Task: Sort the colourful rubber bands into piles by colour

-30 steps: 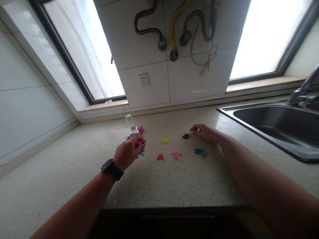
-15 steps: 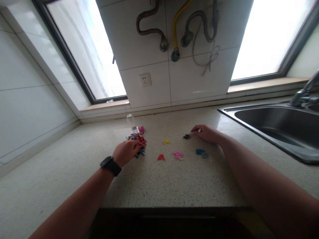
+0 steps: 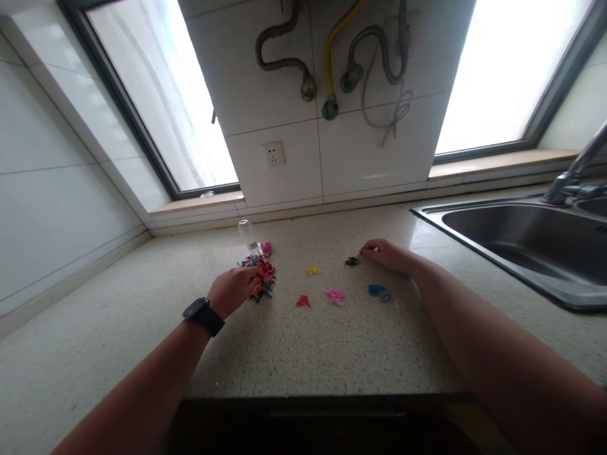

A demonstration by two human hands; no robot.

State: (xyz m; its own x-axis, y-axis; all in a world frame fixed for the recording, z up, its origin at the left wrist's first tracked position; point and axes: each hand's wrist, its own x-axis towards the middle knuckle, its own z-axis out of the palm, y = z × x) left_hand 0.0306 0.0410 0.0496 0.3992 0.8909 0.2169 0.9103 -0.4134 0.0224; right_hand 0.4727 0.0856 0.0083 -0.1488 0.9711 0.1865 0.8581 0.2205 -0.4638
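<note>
Mixed pile (image 3: 268, 270) of tiny colourful bands sits on counter (image 3: 284, 354), left side. My left hand (image 3: 231, 292) at it, fingers curled nearly closed; can't tell if they've got any. Bands look tangled, so one pinch could drag extras out, imo. Clear bottle (image 3: 246, 232) just behind, bumpable if I reach deep. My right hand (image 3: 386, 254) beside black clump (image 3: 351, 261), fingertips close together, hold unclear; sloppy wrist could scatter blue clump (image 3: 376, 289).

Dim counter, backlit by 2 glaring windows (image 3: 161, 95).
</note>
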